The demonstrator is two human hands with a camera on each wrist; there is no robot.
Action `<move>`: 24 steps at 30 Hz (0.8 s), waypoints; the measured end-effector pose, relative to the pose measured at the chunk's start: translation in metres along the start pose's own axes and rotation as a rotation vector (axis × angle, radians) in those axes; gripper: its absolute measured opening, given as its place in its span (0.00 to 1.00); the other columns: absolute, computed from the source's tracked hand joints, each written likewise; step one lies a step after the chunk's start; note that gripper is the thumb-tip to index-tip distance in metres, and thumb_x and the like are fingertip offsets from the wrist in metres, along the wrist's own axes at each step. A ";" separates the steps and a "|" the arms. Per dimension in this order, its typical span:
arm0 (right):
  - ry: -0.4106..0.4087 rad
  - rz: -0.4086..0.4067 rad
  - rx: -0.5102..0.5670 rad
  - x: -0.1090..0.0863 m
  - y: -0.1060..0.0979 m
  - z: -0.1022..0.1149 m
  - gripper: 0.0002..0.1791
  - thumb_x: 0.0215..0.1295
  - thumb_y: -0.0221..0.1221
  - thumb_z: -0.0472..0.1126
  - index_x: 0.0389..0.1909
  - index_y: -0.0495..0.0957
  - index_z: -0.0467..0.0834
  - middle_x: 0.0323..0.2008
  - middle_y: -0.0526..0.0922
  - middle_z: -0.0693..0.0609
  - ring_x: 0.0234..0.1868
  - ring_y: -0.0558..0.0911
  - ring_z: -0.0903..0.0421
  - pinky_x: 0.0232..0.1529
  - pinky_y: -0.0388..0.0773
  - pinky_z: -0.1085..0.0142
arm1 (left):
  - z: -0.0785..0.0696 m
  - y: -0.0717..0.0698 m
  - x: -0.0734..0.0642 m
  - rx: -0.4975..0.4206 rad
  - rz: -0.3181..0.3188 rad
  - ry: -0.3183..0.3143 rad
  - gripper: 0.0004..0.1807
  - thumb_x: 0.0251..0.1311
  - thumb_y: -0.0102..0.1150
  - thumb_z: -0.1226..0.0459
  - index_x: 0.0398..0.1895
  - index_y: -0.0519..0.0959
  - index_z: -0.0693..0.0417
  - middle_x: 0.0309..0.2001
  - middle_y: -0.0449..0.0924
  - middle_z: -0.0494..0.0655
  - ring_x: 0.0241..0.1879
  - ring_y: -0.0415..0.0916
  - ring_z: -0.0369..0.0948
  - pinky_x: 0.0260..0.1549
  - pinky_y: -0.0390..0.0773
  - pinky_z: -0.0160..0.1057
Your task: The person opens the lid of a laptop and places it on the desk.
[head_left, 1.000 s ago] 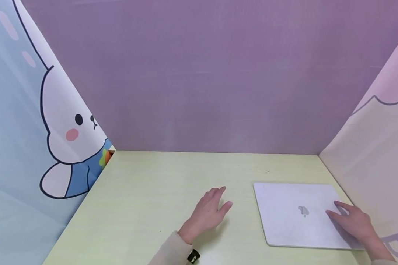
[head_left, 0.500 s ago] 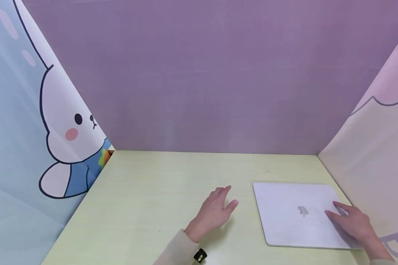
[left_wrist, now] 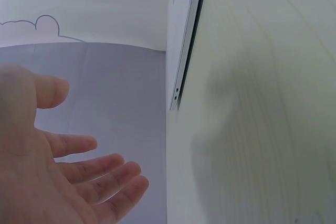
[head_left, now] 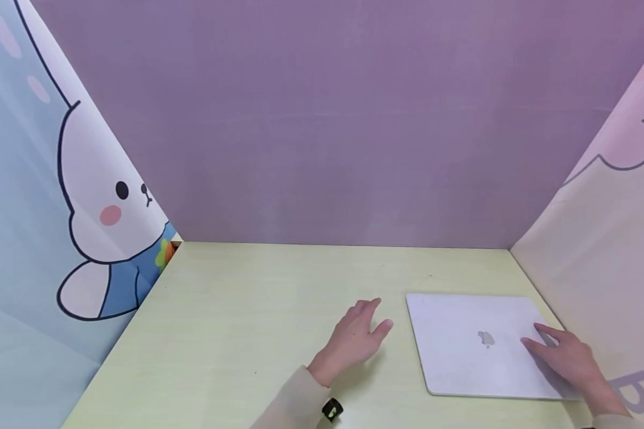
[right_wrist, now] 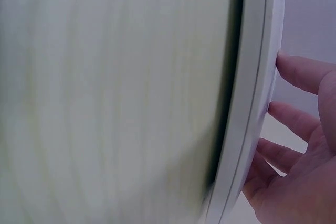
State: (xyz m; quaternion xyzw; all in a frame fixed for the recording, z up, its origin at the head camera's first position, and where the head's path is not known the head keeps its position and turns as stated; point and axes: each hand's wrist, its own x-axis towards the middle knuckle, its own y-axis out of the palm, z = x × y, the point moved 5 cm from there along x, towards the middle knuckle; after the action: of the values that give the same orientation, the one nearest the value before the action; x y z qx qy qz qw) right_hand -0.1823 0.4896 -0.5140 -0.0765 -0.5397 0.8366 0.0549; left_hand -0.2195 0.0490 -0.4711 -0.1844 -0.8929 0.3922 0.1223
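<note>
A closed silver laptop (head_left: 456, 357) with an apple logo on its lid lies flat at the right side of the table. My right hand (head_left: 569, 360) rests its fingertips on the lid near the right edge. In the right wrist view, the fingers (right_wrist: 296, 119) are spread and touch the lid's surface. My left hand (head_left: 354, 339) hovers over the table left of the laptop, apart from it. Its fingers (left_wrist: 100, 171) are loosely extended with nothing in them, and the laptop's side edge (left_wrist: 186, 45) with two small ports shows beyond.
The pale yellow-green table (head_left: 236, 322) meets a purple wall panel (head_left: 343, 131) at the back. A blue cloth with a cartoon rabbit (head_left: 110, 196) hangs on the left, and a pale printed cloth (head_left: 622, 256) stands close by the laptop on the right.
My left hand has moved a little to the right, closer to the laptop. The right hand stays on the lid, and the head view has shifted slightly.
</note>
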 end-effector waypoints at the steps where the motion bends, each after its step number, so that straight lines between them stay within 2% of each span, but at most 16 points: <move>1: -0.003 -0.002 0.000 0.000 0.000 -0.001 0.42 0.72 0.55 0.60 0.65 0.65 0.23 0.61 0.62 0.14 0.58 0.62 0.14 0.53 0.66 0.29 | -0.001 0.002 0.001 -0.005 0.003 0.002 0.35 0.76 0.42 0.41 0.77 0.63 0.52 0.68 0.70 0.50 0.66 0.69 0.48 0.63 0.72 0.51; 7: -0.021 -0.008 -0.006 -0.001 -0.003 0.001 0.41 0.72 0.56 0.59 0.64 0.66 0.24 0.60 0.64 0.14 0.57 0.63 0.14 0.52 0.66 0.29 | -0.008 0.008 0.006 -0.006 0.014 -0.001 0.36 0.77 0.40 0.41 0.77 0.63 0.52 0.68 0.70 0.50 0.66 0.69 0.48 0.62 0.73 0.50; 12: -0.012 -0.001 -0.009 0.003 0.000 0.007 0.41 0.72 0.56 0.59 0.65 0.66 0.24 0.61 0.63 0.15 0.58 0.63 0.14 0.53 0.66 0.29 | -0.008 0.009 0.005 0.006 0.000 -0.012 0.35 0.77 0.42 0.42 0.76 0.64 0.53 0.68 0.70 0.51 0.66 0.69 0.49 0.61 0.73 0.51; 18: 0.004 0.009 -0.025 0.003 0.000 0.001 0.42 0.72 0.54 0.61 0.65 0.65 0.25 0.60 0.62 0.14 0.57 0.62 0.13 0.53 0.66 0.27 | -0.012 0.015 0.009 0.030 -0.007 -0.013 0.34 0.76 0.44 0.43 0.75 0.66 0.54 0.66 0.72 0.51 0.64 0.71 0.49 0.59 0.75 0.50; 24: -0.010 -0.006 -0.029 0.000 -0.002 0.004 0.41 0.72 0.55 0.59 0.64 0.66 0.24 0.60 0.64 0.15 0.57 0.64 0.14 0.52 0.66 0.28 | -0.014 0.027 0.013 0.045 0.006 -0.053 0.34 0.75 0.46 0.42 0.74 0.67 0.53 0.66 0.73 0.51 0.63 0.72 0.49 0.58 0.76 0.49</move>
State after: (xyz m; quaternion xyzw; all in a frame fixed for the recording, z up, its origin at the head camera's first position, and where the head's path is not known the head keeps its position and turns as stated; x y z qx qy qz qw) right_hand -0.1829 0.4869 -0.5110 -0.0718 -0.5523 0.8288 0.0535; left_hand -0.2197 0.0803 -0.4808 -0.1738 -0.8863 0.4172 0.1014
